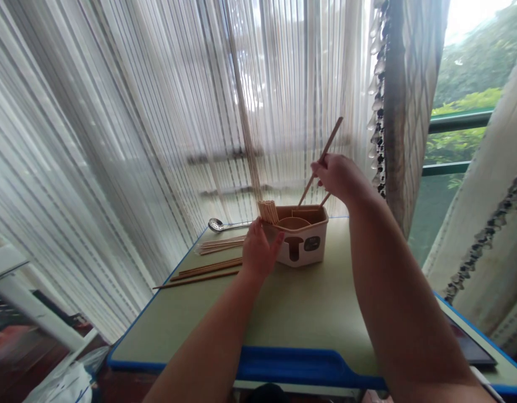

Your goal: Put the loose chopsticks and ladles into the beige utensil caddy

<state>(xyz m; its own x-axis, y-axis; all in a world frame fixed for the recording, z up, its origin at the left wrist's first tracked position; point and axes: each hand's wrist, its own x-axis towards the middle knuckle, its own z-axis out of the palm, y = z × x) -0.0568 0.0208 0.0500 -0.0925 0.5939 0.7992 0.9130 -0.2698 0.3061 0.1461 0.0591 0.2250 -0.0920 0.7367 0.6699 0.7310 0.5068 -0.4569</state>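
A white utensil box with a brown inside and a cut-out front stands at the table's far side. My left hand grips its left end, thumb on the front wall. Just above those fingers a bundle of thin wooden sticks rises from the left compartment. Over the box's right part, my right hand is closed around a wooden chopstick, tilted, its lower end at the compartment's opening. A second stick shows beneath that hand; whether it is held too, I cannot tell.
Left of the box lie a slotted metal ladle, pale thin skewers and several brown chopsticks. The table has a blue edge. A dark flat device is at the right edge. Striped curtains hang behind.
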